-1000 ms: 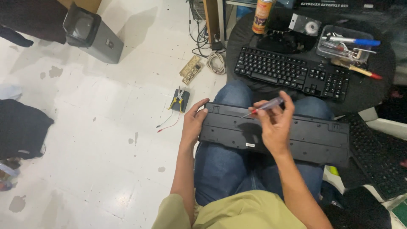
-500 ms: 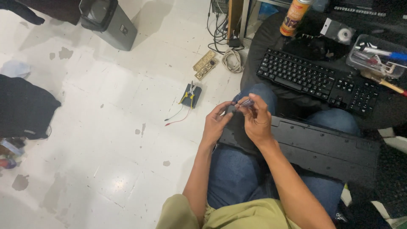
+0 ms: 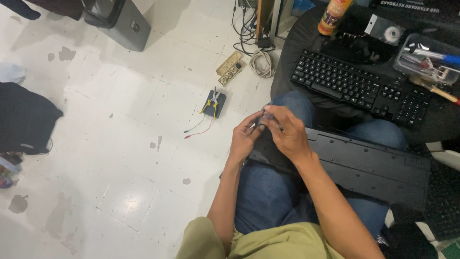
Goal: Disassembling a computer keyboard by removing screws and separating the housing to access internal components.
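Hands have met above the near-left end of the upturned keyboard (image 3: 354, 165) that lies across the person's lap. A second ago the left hand (image 3: 245, 139) gripped that keyboard's left edge while the right hand (image 3: 286, 136) held a slim screwdriver-like tool over its back. Now both have lifted off it and closed together, fingertips pinched around a small greyish thing (image 3: 264, 116) between them. It is too small and too covered to tell whether this is the tool's tip, a screw or something else. The right hand is curled shut over it from 3 o'clock, and the left meets it from 9 o'clock with thumb and forefinger closed. The keyboard rests on the thighs with neither hand on it, so the work seems to have passed from the keyboard's back to the little piece in the fingers.

At 1 o'clock a second black keyboard (image 3: 364, 88) lies key-side up on the dark round counter (image 3: 297, 52). Beyond it are a clear tray of tools (image 3: 426, 60) and an orange bottle (image 3: 332, 17). On the white tiled floor (image 3: 120, 144) at 10 o'clock lies a small dark block with yellow-handled pliers (image 3: 213, 103) and loose red wires. A coil of pale cable (image 3: 261, 62) lies further off.
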